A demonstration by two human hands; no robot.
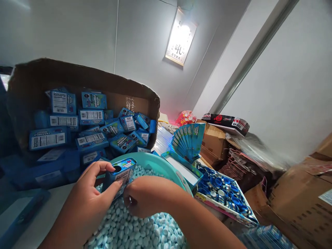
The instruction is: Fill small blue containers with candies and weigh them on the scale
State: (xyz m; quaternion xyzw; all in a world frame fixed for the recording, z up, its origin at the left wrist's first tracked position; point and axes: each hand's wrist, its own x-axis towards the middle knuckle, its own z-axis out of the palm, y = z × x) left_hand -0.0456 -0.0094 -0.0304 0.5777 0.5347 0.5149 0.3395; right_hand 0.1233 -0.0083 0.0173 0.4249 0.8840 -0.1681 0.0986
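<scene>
My left hand (89, 195) grips a blue candy box (126, 172) marked "CARAMELO MACIZO", with a dark round hole in its top face. The box tilts over a turquoise basin (162, 165) full of pale blue candies (144, 230). Close against the box's right side, my right hand (145, 194) is curled, knuckles toward me, above the candies. Its fingertips are turned away, so whatever they hold is hidden.
Behind the basin, a big carton (103, 76) holds many blue candy boxes (90, 140). To the right lie a shallow tray (183, 169), fanned blue printed cards (188, 140) and a carton of blue and silver caps (220, 186). Brown cardboard boxes (303, 197) stand far right.
</scene>
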